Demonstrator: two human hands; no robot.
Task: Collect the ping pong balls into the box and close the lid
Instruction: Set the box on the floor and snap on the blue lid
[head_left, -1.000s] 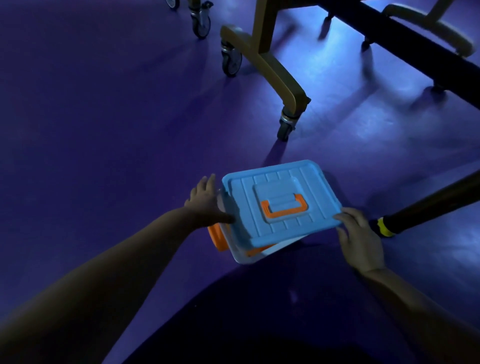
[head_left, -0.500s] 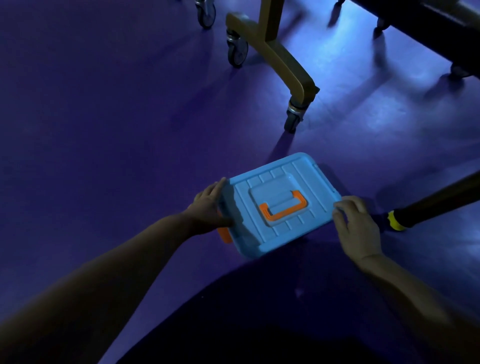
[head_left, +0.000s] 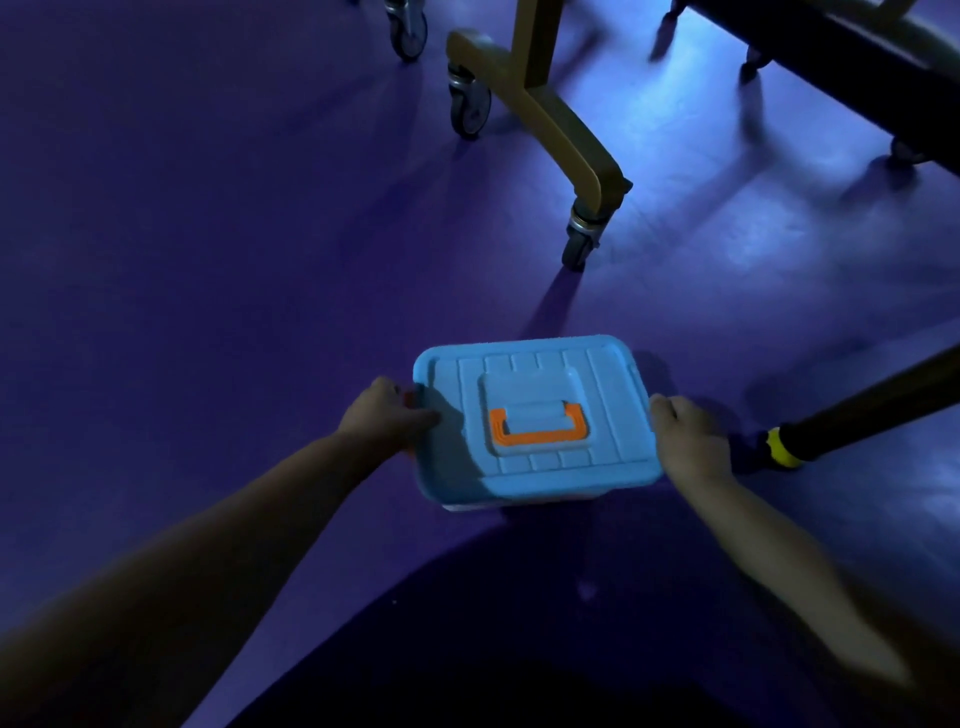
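A small plastic box stands on the purple floor in front of me, covered by its light blue lid (head_left: 566, 467), which has an orange handle (head_left: 537, 431) lying flat in the middle. Only a pale strip of the box's wall (head_left: 467, 505) shows under the lid's near edge. My left hand (head_left: 387, 415) grips the lid's left edge, thumb on top, over an orange latch. My right hand (head_left: 685, 441) is curled round the lid's right edge. No ping pong balls are visible; the inside of the box is hidden.
A tan table leg (head_left: 566, 135) on castor wheels (head_left: 579, 244) stands beyond the box. A dark pole with a yellow band (head_left: 782, 449) slants in from the right, close to my right hand. My dark shadow covers the floor near me.
The lid, tilted and skewed over the box a second ago, now lies flat and square on it. Both hands have closed round its left and right edges.
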